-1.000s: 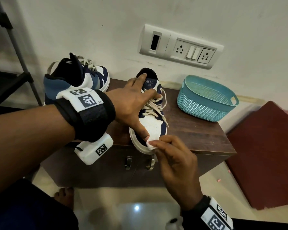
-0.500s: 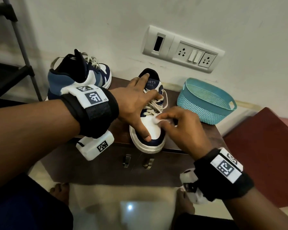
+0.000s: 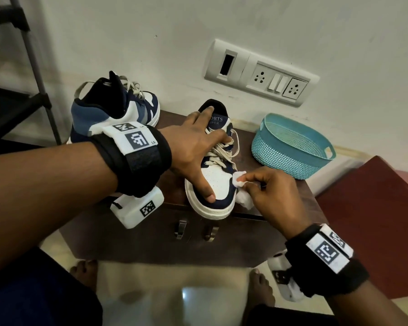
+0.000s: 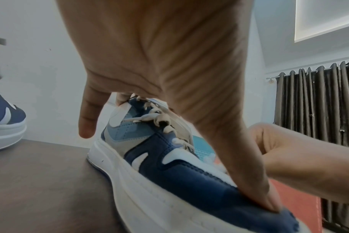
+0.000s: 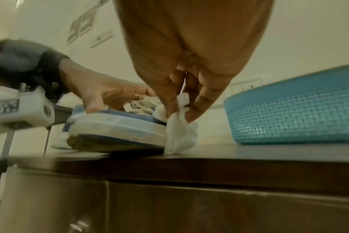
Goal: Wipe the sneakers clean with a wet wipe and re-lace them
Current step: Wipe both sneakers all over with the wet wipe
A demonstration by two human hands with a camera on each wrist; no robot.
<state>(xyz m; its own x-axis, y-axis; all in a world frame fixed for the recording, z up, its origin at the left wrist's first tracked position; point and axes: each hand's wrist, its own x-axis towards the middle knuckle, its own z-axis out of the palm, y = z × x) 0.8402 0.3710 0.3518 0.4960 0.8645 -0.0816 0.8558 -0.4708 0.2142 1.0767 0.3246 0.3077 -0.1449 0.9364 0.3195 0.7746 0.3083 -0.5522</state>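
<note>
Overhanging the cabinet (image 3: pixel 264 201) edge, the sneaker (image 3: pixel 218 184) lies under flat left fingers (image 3: pixel 209 192); right fingers (image 3: pixel 254 178) pinch the wipe (image 3: pixel 239 182).

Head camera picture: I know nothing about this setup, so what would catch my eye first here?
Probably the navy-and-white sneaker at the front edge of the dark wooden cabinet, pinned down by the spread left hand. At the toe's side, the right hand pinches a crumpled white wet wipe. A teal mesh basket stands at the right, and the second sneaker at the back left.
</note>
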